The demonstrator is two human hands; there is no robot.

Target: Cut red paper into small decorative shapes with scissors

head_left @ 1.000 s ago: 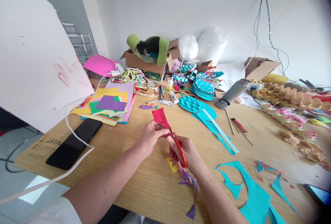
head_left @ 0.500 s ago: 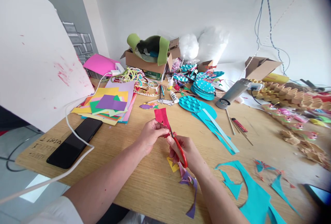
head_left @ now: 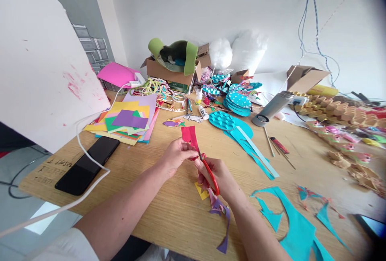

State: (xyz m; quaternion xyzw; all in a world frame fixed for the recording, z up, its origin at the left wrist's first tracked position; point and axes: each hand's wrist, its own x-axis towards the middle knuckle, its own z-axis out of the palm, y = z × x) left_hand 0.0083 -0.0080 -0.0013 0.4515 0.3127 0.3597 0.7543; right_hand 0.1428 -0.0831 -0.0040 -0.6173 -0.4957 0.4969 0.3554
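Note:
Pinched in my left hand (head_left: 177, 157) is a small piece of red paper (head_left: 189, 135), its upper part standing above my fingers. My right hand (head_left: 214, 174) grips red-handled scissors (head_left: 210, 175), whose blades meet the paper's right edge close to my left fingertips. Part of the blades and the lower paper are hidden by my fingers. Under my right hand lie a yellow paper scrap (head_left: 201, 192) and purple paper scraps (head_left: 224, 229) on the wooden table (head_left: 169, 220).
To the left are a stack of coloured paper (head_left: 129, 120), a black phone (head_left: 87, 166) and a white cable (head_left: 90, 158). Blue paper offcuts (head_left: 297, 229) lie at right. Further back stand a metal flask (head_left: 276, 108), a glue bottle (head_left: 203, 112) and a cardboard box (head_left: 169, 74).
The red paper has tilted slightly and shifted a little to the right. Both hands stay almost in place, with the scissors still at the paper.

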